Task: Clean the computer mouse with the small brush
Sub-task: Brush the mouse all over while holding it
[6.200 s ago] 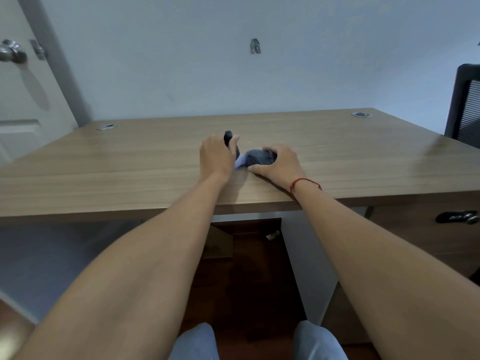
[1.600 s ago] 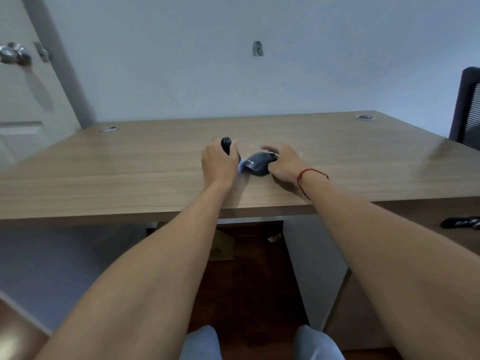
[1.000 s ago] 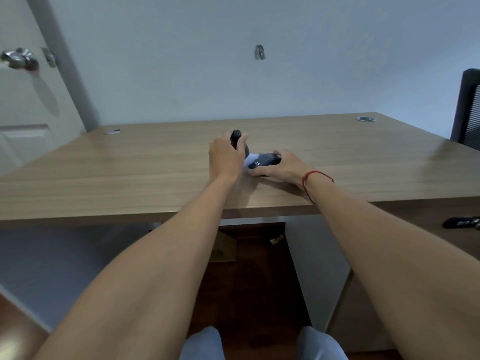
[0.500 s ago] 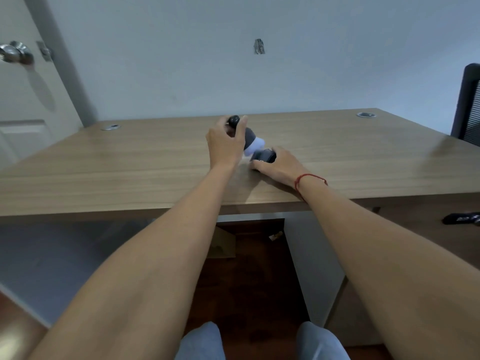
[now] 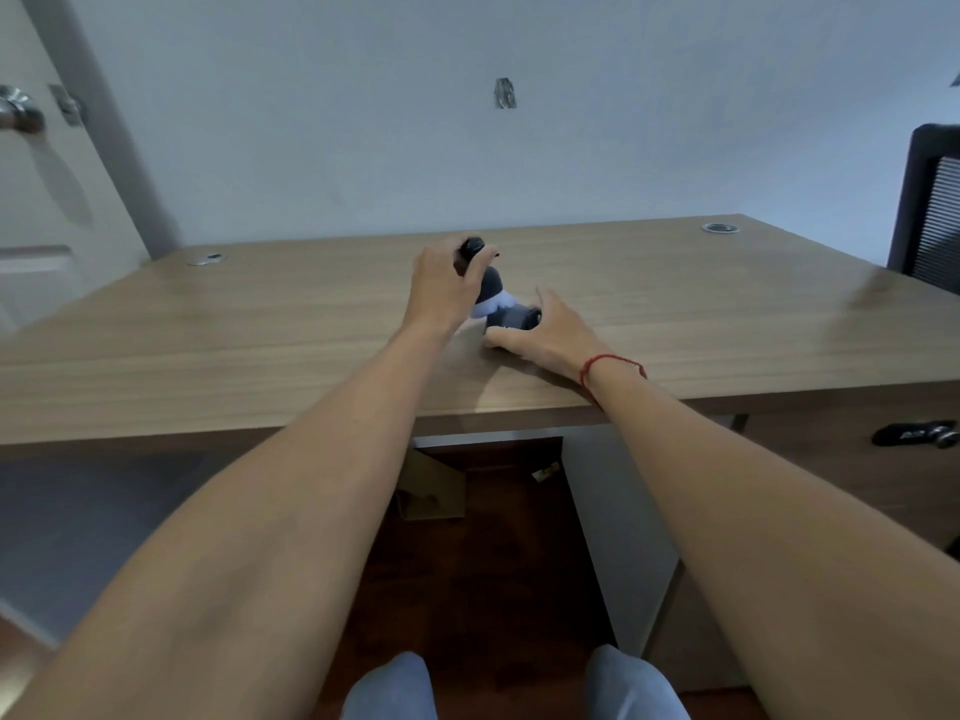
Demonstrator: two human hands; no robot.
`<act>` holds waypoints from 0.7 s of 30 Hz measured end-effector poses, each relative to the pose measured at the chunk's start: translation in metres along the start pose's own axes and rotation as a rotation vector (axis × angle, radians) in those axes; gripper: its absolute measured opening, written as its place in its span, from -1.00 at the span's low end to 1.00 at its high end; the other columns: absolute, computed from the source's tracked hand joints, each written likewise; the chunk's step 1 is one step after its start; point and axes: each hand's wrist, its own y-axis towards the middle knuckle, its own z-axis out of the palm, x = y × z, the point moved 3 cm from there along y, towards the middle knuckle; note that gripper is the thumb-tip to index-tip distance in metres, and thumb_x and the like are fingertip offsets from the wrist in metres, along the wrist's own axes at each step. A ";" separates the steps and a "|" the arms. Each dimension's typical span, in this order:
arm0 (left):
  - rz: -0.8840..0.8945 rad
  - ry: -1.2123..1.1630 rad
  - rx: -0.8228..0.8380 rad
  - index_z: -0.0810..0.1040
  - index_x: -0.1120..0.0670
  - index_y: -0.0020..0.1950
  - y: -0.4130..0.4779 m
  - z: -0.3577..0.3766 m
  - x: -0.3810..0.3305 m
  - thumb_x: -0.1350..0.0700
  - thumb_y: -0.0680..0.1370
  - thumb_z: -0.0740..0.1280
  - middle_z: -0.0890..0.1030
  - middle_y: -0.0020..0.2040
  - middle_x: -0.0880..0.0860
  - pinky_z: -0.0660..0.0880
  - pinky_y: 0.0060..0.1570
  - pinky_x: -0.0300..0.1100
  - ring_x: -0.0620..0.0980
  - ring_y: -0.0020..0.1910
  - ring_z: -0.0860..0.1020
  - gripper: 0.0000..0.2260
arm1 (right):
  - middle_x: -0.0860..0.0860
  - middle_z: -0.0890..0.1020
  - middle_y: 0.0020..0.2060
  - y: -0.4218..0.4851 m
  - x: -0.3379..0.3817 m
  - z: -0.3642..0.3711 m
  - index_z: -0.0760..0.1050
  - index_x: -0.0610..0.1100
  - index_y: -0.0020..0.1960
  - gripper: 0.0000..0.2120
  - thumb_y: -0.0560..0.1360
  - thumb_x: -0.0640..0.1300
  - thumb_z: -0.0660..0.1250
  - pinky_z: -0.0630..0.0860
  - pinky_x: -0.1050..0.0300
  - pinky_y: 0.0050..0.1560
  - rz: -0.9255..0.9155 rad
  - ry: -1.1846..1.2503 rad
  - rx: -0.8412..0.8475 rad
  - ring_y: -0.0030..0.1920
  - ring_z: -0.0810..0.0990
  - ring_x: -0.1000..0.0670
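Note:
A dark computer mouse (image 5: 515, 319) lies on the wooden desk (image 5: 260, 345) near its middle. My right hand (image 5: 545, 330), with a red string on the wrist, holds the mouse from the right and near side and covers part of it. My left hand (image 5: 441, 288) is shut on a small brush (image 5: 488, 291) with a black handle and pale bristles. The brush is tilted, its bristles pointing down right and touching the mouse's left top edge.
A black mesh chair (image 5: 930, 210) stands at the right edge. Two round cable grommets (image 5: 719, 228) sit at the desk's far corners. A door with a metal knob (image 5: 18, 114) is at the left. A dark drawer handle (image 5: 914, 434) shows under the desk's right side.
My left hand has lifted the brush higher and tilted it, bristles now on the mouse's top left. My right hand has slid to the mouse's right side with fingers spread.

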 end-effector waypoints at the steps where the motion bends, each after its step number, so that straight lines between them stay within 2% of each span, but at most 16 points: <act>1: -0.014 0.005 0.000 0.56 0.16 -0.20 0.002 0.002 0.002 0.06 0.50 0.37 0.53 -0.35 0.08 0.38 -0.24 -0.15 0.04 -0.33 0.44 -0.82 | -0.09 0.42 0.39 0.000 0.000 0.000 0.12 -0.14 0.52 -0.06 0.33 0.22 0.46 0.41 -0.10 0.34 0.000 0.006 0.002 0.34 0.43 -0.15; 3: -0.084 -0.023 -0.029 0.59 0.21 -0.06 0.004 0.003 0.010 0.04 0.48 0.41 0.65 -0.20 0.13 0.45 -0.16 -0.16 0.02 -0.23 0.54 -0.77 | -0.10 0.43 0.39 0.000 0.000 0.000 0.10 -0.14 0.53 -0.04 0.32 0.22 0.47 0.42 -0.10 0.33 -0.008 0.018 0.003 0.33 0.44 -0.15; 6: -0.164 -0.136 0.010 0.62 0.23 0.04 0.002 0.007 0.012 0.04 0.47 0.44 0.69 -0.10 0.16 0.48 -0.11 -0.25 -0.06 -0.18 0.57 -0.72 | -0.08 0.43 0.38 0.003 -0.003 0.000 0.08 -0.12 0.54 -0.01 0.30 0.21 0.48 0.43 -0.08 0.31 -0.009 0.031 -0.002 0.34 0.44 -0.14; 9: -0.148 -0.239 0.110 0.65 0.23 -0.03 0.003 0.003 0.005 0.07 0.49 0.42 0.66 -0.19 0.18 0.47 -0.13 -0.22 -0.08 -0.23 0.53 -0.78 | -0.04 0.44 0.36 0.006 -0.005 -0.003 0.06 -0.09 0.55 0.00 0.29 0.17 0.49 0.41 -0.02 0.30 -0.006 0.068 0.015 0.35 0.43 -0.11; 13: -0.146 -0.155 0.036 0.61 0.24 -0.17 0.005 -0.001 0.010 0.09 0.49 0.42 0.55 -0.41 0.02 0.36 -0.34 -0.42 -0.28 -0.47 0.40 -0.80 | -0.09 0.33 0.48 0.006 -0.005 -0.004 0.02 -0.10 0.57 0.01 0.32 0.11 0.52 0.32 0.07 0.25 -0.036 0.081 0.089 0.43 0.35 -0.11; 15: -0.155 -0.154 0.063 0.64 0.24 -0.11 0.004 -0.001 0.011 0.09 0.48 0.43 0.61 -0.32 0.08 0.42 -0.29 -0.33 -0.18 -0.37 0.48 -0.80 | -0.11 0.32 0.48 0.006 -0.005 -0.004 0.04 -0.11 0.57 0.00 0.33 0.10 0.52 0.32 0.09 0.22 -0.044 0.080 0.102 0.42 0.36 -0.11; 18: -0.199 -0.231 0.234 0.65 0.23 0.02 0.009 -0.006 0.003 0.10 0.48 0.44 0.66 -0.21 0.12 0.58 -0.19 -0.14 -0.05 -0.25 0.57 -0.78 | -0.08 0.34 0.48 0.005 -0.004 -0.005 0.07 -0.12 0.56 0.00 0.31 0.11 0.53 0.33 0.09 0.26 -0.043 0.085 0.090 0.42 0.37 -0.09; 21: -0.162 -0.179 0.245 0.65 0.29 -0.01 0.016 -0.008 -0.006 0.13 0.48 0.44 0.65 -0.21 0.18 0.56 -0.22 -0.14 -0.03 -0.27 0.53 -0.77 | -0.10 0.36 0.46 0.005 -0.004 -0.004 0.13 -0.14 0.54 -0.04 0.32 0.11 0.53 0.34 0.08 0.25 -0.037 0.088 0.092 0.40 0.39 -0.09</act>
